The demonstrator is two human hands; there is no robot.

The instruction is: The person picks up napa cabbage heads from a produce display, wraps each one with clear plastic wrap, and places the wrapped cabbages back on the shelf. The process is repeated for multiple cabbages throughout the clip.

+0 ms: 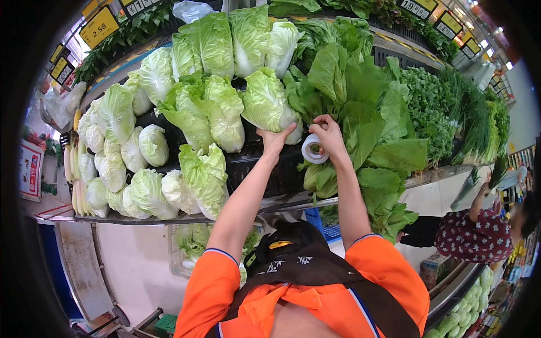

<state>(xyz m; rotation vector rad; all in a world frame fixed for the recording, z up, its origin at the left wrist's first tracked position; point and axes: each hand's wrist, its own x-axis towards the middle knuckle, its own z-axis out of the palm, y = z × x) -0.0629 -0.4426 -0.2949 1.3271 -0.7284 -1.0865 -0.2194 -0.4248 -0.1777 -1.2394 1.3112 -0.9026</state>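
My left hand (274,138) is around the lower part of a napa cabbage (265,99) lying on the black display shelf (249,169). My right hand (329,134), close beside the cabbage's base, holds a roll of clear tape (315,148), its fingertips bent together above the roll. More napa cabbages (190,107) lie in rows to the left. Large leafy greens (365,122) lie just right of my right hand, some under the forearm.
Herbs (427,105) and green onions (465,114) lie further right. A plastic basket (175,253) with cabbages and a blue crate (315,219) stand below the shelf's front edge. Another person (473,232) in a patterned top is at the right. A cart (80,270) stands lower left.
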